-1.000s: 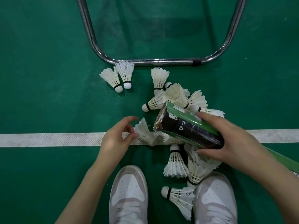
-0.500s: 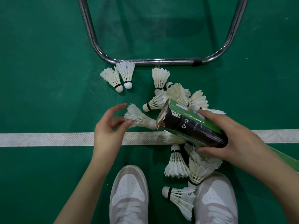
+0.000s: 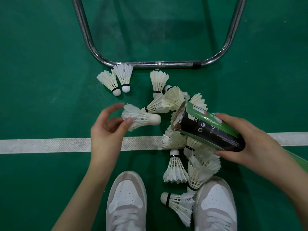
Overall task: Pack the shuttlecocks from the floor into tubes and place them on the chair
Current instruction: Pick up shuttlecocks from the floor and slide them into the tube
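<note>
White shuttlecock (image 3: 140,118) pinched in left hand (image 3: 106,130), right hand (image 3: 246,140) gripping tube (image 3: 206,129): lead cork-first, squarely into the mouth.

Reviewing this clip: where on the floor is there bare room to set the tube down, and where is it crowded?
Bare green floor lies left of the left hand, above the white line. More lies right of the tube, below the chair frame. Crowded: the shuttlecock pile under the tube, down between the shoes.

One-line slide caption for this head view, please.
Left hand pinches a shuttlecock, cork toward the open tube held by the right hand.
</note>
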### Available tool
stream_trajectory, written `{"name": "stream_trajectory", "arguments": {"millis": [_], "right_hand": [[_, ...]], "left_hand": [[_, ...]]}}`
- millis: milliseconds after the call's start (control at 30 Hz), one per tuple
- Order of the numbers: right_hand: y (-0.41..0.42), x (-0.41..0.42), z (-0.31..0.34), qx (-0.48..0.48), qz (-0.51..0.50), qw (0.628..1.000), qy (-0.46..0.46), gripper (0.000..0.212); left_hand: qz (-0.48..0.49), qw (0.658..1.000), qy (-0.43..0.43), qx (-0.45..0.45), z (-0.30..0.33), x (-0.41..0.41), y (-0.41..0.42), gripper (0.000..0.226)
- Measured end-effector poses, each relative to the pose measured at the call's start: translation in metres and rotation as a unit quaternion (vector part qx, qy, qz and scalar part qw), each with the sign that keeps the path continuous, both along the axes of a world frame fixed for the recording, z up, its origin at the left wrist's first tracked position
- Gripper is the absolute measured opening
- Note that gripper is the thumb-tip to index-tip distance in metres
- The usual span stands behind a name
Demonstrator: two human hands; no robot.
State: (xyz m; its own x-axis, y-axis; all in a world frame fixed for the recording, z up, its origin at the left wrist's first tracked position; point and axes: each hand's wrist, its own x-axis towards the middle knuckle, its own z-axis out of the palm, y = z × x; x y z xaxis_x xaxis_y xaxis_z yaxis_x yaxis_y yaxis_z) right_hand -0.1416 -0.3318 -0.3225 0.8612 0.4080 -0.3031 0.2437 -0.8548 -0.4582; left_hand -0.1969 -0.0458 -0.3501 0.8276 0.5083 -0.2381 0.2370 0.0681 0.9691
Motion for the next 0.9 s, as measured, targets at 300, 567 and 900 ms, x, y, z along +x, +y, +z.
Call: {"name": "stream_trajectory", "arguments": {"millis": [300, 567, 900], "right_hand": [[0.012, -0.001, -0.003, -0.030, 0.056, 0.998, -0.012, 0.086], [0.014, -0.003, -0.008, -0.046, 0.066, 0.997, -0.023, 0.087], [0.014, -0.007, -0.005, -0.052, 0.069, 0.996, -0.013, 0.088]], "left_hand": [[-0.101, 0.994, -0.033, -0.013, 0.017, 0.008, -0.037, 0.041], [-0.151, 0.988, -0.022, -0.038, 0.015, 0.001, -0.046, 0.036], [-0.251, 0.968, 0.018, 0.016, 0.017, -0.001, -0.051, 0.064]]}}
